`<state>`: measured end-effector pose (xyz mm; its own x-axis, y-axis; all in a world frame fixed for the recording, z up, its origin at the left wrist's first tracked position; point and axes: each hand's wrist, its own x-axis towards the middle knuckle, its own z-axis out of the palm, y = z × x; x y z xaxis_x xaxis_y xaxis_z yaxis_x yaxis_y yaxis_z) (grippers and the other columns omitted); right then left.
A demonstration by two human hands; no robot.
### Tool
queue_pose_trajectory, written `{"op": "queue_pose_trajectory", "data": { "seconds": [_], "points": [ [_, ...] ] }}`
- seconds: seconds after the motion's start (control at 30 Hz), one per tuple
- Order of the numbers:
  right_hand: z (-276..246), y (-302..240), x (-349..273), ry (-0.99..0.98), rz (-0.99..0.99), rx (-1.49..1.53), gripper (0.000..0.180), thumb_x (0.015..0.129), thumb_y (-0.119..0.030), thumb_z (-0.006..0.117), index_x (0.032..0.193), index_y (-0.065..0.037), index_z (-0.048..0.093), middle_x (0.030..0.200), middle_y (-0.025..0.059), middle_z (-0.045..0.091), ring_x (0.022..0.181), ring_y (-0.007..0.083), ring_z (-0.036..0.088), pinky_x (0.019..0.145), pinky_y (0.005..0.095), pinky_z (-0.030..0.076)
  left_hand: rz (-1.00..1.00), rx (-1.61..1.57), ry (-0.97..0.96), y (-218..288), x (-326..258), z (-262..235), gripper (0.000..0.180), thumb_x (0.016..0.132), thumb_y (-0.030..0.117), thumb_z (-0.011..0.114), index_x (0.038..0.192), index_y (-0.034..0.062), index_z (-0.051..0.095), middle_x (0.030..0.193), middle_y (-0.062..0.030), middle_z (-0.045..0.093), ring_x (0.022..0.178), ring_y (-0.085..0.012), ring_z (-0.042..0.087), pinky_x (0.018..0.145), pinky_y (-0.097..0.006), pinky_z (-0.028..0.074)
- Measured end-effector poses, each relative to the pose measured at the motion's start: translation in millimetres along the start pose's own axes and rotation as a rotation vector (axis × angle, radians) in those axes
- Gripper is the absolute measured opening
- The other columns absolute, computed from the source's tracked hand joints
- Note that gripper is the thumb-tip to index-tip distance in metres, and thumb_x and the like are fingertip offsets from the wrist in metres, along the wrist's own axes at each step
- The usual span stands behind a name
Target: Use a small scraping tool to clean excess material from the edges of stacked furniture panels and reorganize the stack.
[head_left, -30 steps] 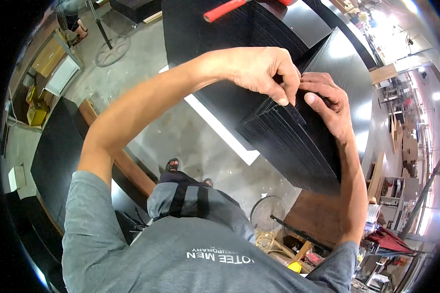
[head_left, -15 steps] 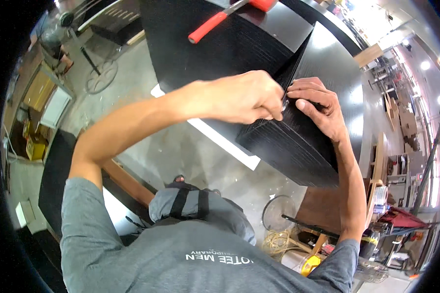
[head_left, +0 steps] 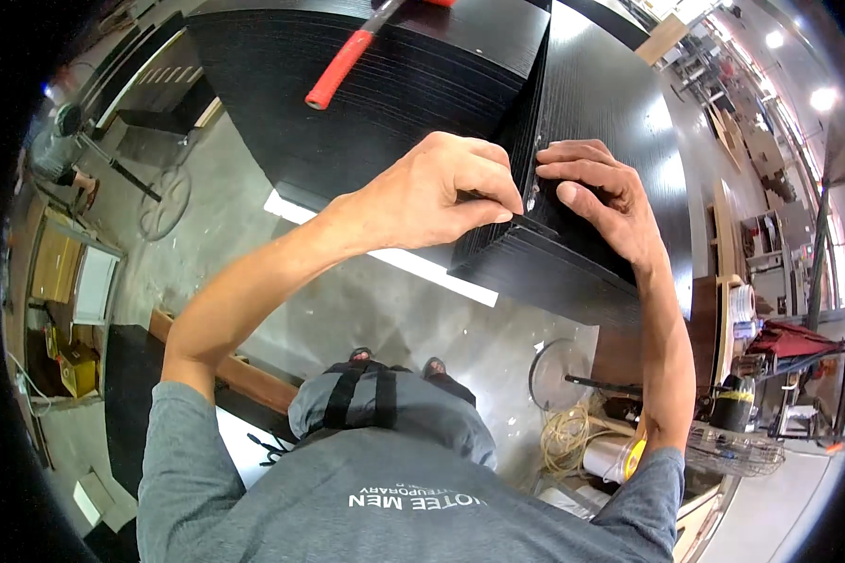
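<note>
A stack of black wood-grain panels (head_left: 577, 75) stands in front of me, its layered edges toward my hands. My left hand (head_left: 451, 192) is closed in a pinch beside the stack's upper corner. Whatever its fingertips hold, if anything, is too small to make out. Against the top panel's edge rest the bent fingertips of my right hand (head_left: 601, 192), its thumb apart from them. Small whitish bits (head_left: 532, 195) show along the edge between both hands. Further left, a hammer (head_left: 340, 68) with a red handle lies on a second black stack (head_left: 394, 103).
A white strip (head_left: 441, 277) juts from under the panels. Left on the floor are a stand with a round base (head_left: 164, 202) and a wooden cabinet (head_left: 56, 253). A coiled yellowish hose (head_left: 565, 441) and a wire fan guard (head_left: 737, 450) lie at lower right.
My left hand has drawn a little to the left, widening the gap to my right hand. The right hand stays at the panel edge. The whole view has shifted slightly.
</note>
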<state>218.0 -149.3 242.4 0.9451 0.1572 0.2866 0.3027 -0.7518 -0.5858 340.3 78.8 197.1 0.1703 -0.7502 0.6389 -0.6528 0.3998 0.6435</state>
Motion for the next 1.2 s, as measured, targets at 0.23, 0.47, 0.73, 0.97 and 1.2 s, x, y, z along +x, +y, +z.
{"op": "queue_pose_trajectory", "data": {
  "seconds": [0.23,0.47,0.73,0.97,1.2],
  "points": [
    [1,6,-2,0.012,-0.007,0.0,0.029,0.087,-0.026,0.069,0.106,-0.004,0.073,0.117,0.0106,0.067,0.116,0.0263,0.056,0.1,0.042,0.044,0.014,0.016,0.001,2,2,1,0.013,0.076,0.003,0.074,0.088,0.0017,0.07,0.081,-0.0099,0.065,0.073,-0.0245,0.065,0.062,-0.033,0.051],
    [0,9,-3,0.017,-0.022,-0.007,0.03,0.087,-0.028,0.07,0.106,-0.006,0.074,0.117,0.0096,0.068,0.116,0.026,0.057,0.1,0.0426,0.045,0.014,0.033,-0.008,-1,0,6,0.013,0.076,0.003,0.074,0.089,0.0018,0.07,0.082,-0.0106,0.066,0.073,-0.0239,0.066,0.062,-0.032,0.052],
    [0,9,-2,0.012,-0.037,-0.015,0.03,0.087,-0.029,0.07,0.105,-0.005,0.074,0.116,0.0095,0.068,0.117,0.0256,0.056,0.1,0.0424,0.045,0.073,0.105,0.032,1,-1,7,0.013,0.076,0.002,0.073,0.089,0.0019,0.071,0.083,-0.0112,0.067,0.074,-0.0245,0.066,0.063,-0.033,0.053],
    [0,10,-2,0.011,-0.051,-0.008,0.031,0.086,-0.03,0.07,0.106,-0.006,0.074,0.116,0.0092,0.069,0.117,0.0255,0.056,0.1,0.0424,0.045,0.121,0.114,0.052,1,0,9,0.013,0.076,0.002,0.074,0.089,0.0009,0.07,0.083,-0.0114,0.066,0.076,-0.0253,0.066,0.064,-0.033,0.053],
    [0,13,-4,0.019,-0.059,-0.027,0.032,0.086,-0.031,0.07,0.105,-0.006,0.074,0.116,0.009,0.069,0.116,0.0254,0.056,0.1,0.0428,0.045,0.196,0.202,0.017,0,-3,12,0.016,0.073,-0.001,0.074,0.088,0.0007,0.07,0.084,-0.0108,0.065,0.078,-0.0258,0.065,0.065,-0.034,0.052]
  ]
}}
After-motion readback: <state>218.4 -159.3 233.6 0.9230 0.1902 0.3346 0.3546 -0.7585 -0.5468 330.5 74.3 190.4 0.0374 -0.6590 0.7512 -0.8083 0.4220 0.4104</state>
